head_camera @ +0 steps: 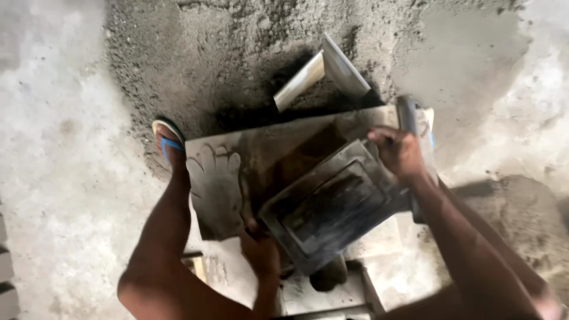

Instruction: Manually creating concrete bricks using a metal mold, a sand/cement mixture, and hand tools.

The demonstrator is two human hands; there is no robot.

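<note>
A dark rectangular metal mould [332,204] with a raised rim is held tilted over a grey flat board [237,160]. My right hand [398,153] grips the mould's upper right corner. My left hand [258,240] holds its lower left edge, fingers curled around the rim. The board carries a dark damp patch under the mould. A metal bar or handle [408,115] stands behind my right hand.
A heap of grey sand-cement mix [237,53] lies behind the board, with a shovel blade [323,74] stuck in it. My foot in a blue-strapped sandal [169,142] rests at the board's left corner. Pale concrete floor surrounds it all; grey blocks [6,266] show at the left edge.
</note>
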